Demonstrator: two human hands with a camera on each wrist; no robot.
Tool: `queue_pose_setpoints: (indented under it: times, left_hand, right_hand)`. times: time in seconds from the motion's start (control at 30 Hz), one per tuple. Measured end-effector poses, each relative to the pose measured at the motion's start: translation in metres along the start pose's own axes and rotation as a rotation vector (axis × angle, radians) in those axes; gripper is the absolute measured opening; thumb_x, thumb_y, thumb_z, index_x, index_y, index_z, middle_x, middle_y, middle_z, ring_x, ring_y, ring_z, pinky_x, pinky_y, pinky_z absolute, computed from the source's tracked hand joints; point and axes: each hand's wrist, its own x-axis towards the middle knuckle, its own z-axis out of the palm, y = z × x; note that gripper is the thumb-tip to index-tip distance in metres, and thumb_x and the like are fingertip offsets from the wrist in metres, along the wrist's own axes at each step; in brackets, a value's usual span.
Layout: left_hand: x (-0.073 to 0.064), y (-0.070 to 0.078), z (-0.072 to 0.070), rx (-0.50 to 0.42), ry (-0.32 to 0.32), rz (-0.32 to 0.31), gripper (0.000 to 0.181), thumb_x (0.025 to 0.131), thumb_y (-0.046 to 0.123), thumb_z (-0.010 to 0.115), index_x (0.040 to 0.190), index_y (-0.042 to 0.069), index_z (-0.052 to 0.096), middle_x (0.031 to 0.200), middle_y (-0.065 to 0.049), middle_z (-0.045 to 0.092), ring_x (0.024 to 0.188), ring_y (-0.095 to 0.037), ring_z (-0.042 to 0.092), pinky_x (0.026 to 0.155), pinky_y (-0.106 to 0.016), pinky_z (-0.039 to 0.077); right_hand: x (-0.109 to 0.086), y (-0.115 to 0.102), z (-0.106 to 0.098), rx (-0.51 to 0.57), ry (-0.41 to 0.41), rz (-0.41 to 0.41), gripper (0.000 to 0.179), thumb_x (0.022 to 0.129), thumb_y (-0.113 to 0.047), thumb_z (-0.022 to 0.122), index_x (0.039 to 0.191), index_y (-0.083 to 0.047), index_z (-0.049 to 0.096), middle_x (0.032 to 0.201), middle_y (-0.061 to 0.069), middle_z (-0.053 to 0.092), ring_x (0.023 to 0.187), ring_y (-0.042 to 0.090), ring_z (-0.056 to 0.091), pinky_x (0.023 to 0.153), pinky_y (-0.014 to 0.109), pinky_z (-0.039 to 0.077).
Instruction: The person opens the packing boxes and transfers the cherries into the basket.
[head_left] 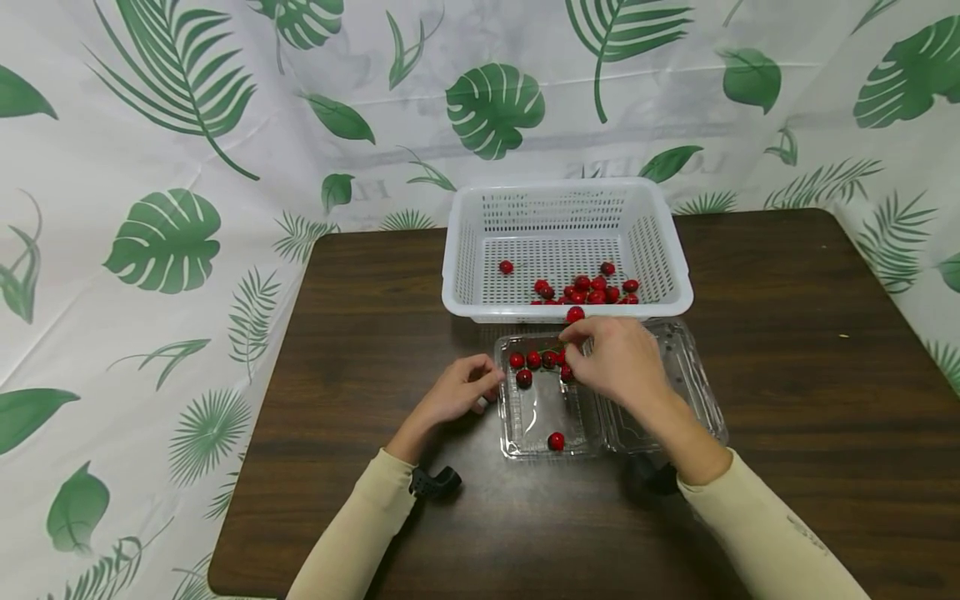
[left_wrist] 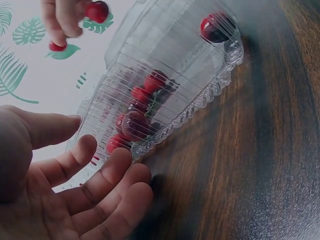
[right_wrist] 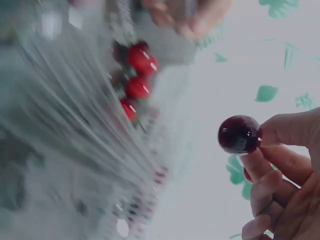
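Note:
My right hand (head_left: 615,354) is over the clear plastic clamshell box (head_left: 540,417), thumb and fingertips pinching a dark red cherry (right_wrist: 240,134). A bit of another red cherry (right_wrist: 247,174) shows behind its fingers in the right wrist view. Several cherries with green stems lie along the box's far end, among them one cherry (head_left: 523,378) toward the left; a single cherry (head_left: 556,442) sits near its front edge. My left hand (head_left: 461,387) is at the box's left wall, palm facing it and fingers loosely bent, holding nothing.
Behind the box stands a white perforated plastic basket (head_left: 465,250) with more cherries (head_left: 597,296), mostly at its front right. The box's hinged lid (head_left: 682,375) lies unfolded to the right on the dark wooden table (head_left: 360,333). A leaf-print cloth (head_left: 405,150) hangs behind.

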Motion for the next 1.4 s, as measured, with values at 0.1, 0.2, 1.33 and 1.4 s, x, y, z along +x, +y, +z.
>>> queue_pose_setpoints:
  times: [0.1,0.2,1.33,1.4]
  left_hand:
    - [0.0,0.0,0.0,0.0,0.002,0.0,0.018,0.1,0.02,0.058,0.095,0.003,0.061,0.087,-0.02,0.065,0.081,-0.036,0.065,0.058,-0.038,0.059]
    - [0.0,0.0,0.001,-0.005,0.004,-0.003,0.018,0.1,0.02,0.058,0.095,0.003,0.061,0.087,-0.019,0.065,0.081,-0.035,0.065,0.058,-0.04,0.06]
    - [0.002,-0.003,0.003,-0.029,0.021,0.008,0.017,0.1,0.018,0.058,0.096,0.002,0.061,0.084,-0.011,0.066,0.078,-0.03,0.067,0.053,-0.035,0.058]
    - [0.002,-0.002,0.003,-0.03,0.021,0.009,0.016,0.1,0.018,0.058,0.096,0.002,0.061,0.084,-0.012,0.066,0.078,-0.031,0.067,0.053,-0.035,0.058]
  right_hand:
    - [0.008,0.004,-0.015,0.049,0.03,0.031,0.013,0.08,-0.014,0.067,0.088,-0.017,0.078,0.058,-0.007,0.058,0.05,0.015,0.043,0.042,0.032,0.034]
    - [0.016,0.009,-0.026,0.086,0.051,0.056,0.013,0.083,-0.014,0.066,0.088,-0.015,0.078,0.059,-0.004,0.06,0.054,0.016,0.047,0.045,0.033,0.037]
    - [0.064,0.082,-0.009,0.041,0.246,0.163,0.016,0.086,-0.013,0.058,0.088,-0.008,0.073,0.079,0.009,0.071,0.063,0.026,0.06,0.058,0.045,0.043]
    - [0.063,0.081,-0.01,0.036,0.219,0.171,0.016,0.087,-0.014,0.059,0.091,-0.008,0.074,0.081,0.01,0.071,0.063,0.026,0.06,0.058,0.046,0.043]
